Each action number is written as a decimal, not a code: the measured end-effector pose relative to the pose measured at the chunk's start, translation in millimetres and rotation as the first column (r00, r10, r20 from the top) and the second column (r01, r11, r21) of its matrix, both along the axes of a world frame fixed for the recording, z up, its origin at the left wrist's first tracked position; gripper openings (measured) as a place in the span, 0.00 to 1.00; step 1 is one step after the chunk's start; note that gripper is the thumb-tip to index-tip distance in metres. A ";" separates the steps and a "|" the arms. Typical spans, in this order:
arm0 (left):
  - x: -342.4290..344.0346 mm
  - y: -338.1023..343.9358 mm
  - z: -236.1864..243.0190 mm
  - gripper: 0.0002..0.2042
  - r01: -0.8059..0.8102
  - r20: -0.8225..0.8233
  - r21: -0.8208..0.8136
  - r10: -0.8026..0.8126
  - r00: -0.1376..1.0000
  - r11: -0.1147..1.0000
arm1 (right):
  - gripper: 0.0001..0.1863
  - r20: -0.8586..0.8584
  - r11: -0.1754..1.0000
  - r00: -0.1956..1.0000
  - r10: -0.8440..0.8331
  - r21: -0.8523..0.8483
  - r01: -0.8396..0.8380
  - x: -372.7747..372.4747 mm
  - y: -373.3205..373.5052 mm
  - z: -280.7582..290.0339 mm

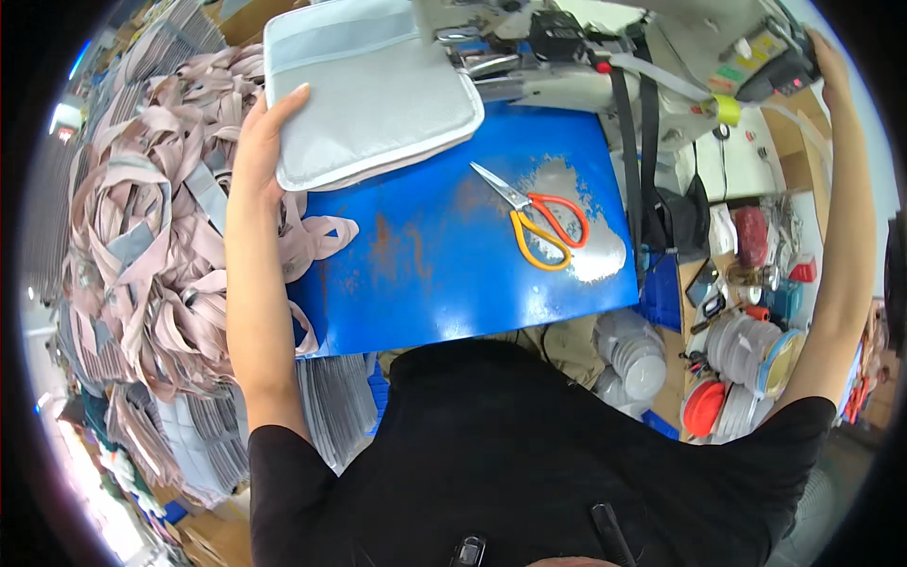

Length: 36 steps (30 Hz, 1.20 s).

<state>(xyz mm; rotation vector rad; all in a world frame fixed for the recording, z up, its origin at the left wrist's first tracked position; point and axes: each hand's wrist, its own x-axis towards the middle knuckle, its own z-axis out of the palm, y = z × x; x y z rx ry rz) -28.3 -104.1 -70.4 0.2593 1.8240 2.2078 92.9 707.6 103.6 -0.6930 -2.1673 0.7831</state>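
My left hand [267, 132] grips the lower left edge of a light grey fabric panel [378, 104] with white edging, its thumb on top and its other fingers underneath. The panel is held over the far left of the blue table [406, 283]. At the far right, my right hand [831, 71] is against the end of the sewing machine [661, 28], beside its dark control unit [782, 74]; most of its fingers are hidden. Scissors [534, 217] with one orange and one yellow handle lie part-open on the table, touched by neither hand.
A large heap of pink-grey fabric strips [142, 217] crowds the table's left side. Stacked grey panels [335, 406] stand below it. Black straps [647, 161] hang at the table's right edge. Thread spools or reels [742, 350] and small tools fill the right side.
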 end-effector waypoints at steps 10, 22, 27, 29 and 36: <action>39.7 -77.5 -69.4 0.25 -0.342 -0.219 -0.372 0.277 0.936 0.863 | 0.23 -0.653 0.914 0.756 0.032 -0.287 -0.286 14.2 -56.2 -85.6; 67.1 -89.7 -89.2 0.27 -0.352 -0.129 -0.255 0.329 0.935 0.901 | 0.32 0.418 0.653 0.690 0.590 0.256 -0.713 133.0 -452.2 -241.2; 67.4 -93.7 -90.6 0.25 -0.312 -0.070 -0.255 0.304 0.950 0.915 | 0.43 0.527 0.689 0.451 0.720 -0.467 -0.555 124.5 -457.4 -249.5; 66.6 -94.9 -91.9 0.25 -0.308 -0.075 -0.257 0.298 0.951 0.916 | 0.46 0.268 0.428 0.395 0.879 -0.810 -0.402 119.5 -453.1 -255.0; 65.7 -87.2 -91.0 0.23 -0.287 -0.053 -0.192 0.282 0.958 0.939 | 0.40 0.352 0.678 0.584 0.731 -0.288 -0.676 57.1 -531.9 -256.0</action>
